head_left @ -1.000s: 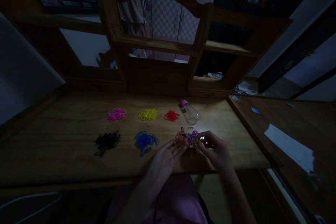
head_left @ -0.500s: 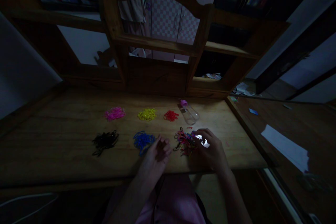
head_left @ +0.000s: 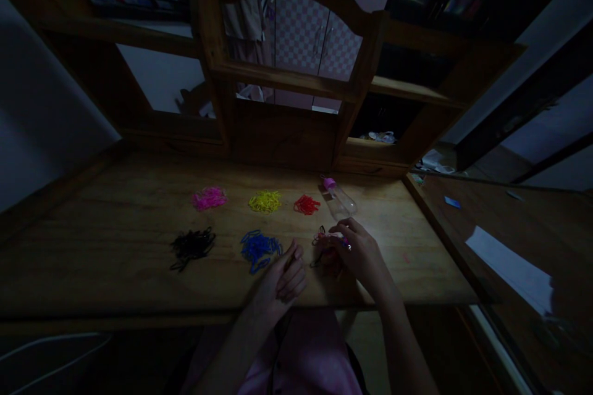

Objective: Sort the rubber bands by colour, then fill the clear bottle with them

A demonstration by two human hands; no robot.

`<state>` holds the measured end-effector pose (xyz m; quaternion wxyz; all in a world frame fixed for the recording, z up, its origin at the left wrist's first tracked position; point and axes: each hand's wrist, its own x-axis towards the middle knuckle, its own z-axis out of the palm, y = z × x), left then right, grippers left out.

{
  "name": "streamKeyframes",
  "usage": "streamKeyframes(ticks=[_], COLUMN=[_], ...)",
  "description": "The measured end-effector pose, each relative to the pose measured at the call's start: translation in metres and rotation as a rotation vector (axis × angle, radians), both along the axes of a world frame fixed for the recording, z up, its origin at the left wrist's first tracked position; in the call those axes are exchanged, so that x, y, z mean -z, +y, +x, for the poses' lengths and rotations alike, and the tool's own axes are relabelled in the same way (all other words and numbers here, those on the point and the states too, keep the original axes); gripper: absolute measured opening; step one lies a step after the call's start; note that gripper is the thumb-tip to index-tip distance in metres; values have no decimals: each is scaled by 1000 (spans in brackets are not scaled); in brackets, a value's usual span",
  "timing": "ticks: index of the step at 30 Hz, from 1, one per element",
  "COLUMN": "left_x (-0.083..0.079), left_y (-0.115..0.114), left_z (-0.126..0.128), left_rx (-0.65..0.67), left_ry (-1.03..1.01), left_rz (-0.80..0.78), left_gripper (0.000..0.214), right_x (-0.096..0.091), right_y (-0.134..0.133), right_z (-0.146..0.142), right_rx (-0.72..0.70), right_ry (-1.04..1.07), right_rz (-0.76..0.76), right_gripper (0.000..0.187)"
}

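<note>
My right hand (head_left: 360, 253) is bent over a mixed-colour pile of rubber bands (head_left: 319, 239), its fingertips closed among the strands and covering most of the pile. Just left of it, my left hand (head_left: 286, 278) is curled above the table edge, thumb against the fingers; whatever it may hold is hidden. Close to that hand lies a heap of blue rubber bands (head_left: 259, 248). Farther left is a black heap (head_left: 192, 247). Behind them sit pink (head_left: 209, 198), yellow (head_left: 265, 201) and red (head_left: 306, 204) heaps.
A clear bottle with a pink cap (head_left: 340, 199) lies behind the mixed pile. The wooden table (head_left: 115, 222) backs onto a shelf frame (head_left: 287, 136). On a brown surface to the right are white paper (head_left: 509, 268) and a small blue card (head_left: 452, 202).
My right hand has moved left and over the mixed pile, covering more of it. The fingers of my left hand have drawn closer together. The view has shifted slightly.
</note>
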<state>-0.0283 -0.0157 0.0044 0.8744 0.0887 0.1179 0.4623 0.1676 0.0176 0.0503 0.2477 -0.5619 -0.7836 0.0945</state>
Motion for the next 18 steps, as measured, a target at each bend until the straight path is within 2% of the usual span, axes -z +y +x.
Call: streamKeyframes(ticks=[4, 7, 14, 18], left_x=[0, 0, -4, -5], left_y=[0, 1, 2, 3], left_z=[0, 0, 3, 3], left_rx=[4, 14, 6, 9], left_ry=[-17, -39, -64, -80], left_rz=[7, 12, 7, -8], left_gripper=[33, 32, 32, 31], right_x=[0, 6, 8, 4], right_y=[10, 13, 12, 11], right_z=[-10, -14, -4, 9], right_rx=[-89, -106, -25, 53], right_ry=[-29, -23, 148, 236], right_rz=[-56, -99, -157, -79], right_gripper=[20, 20, 10, 10])
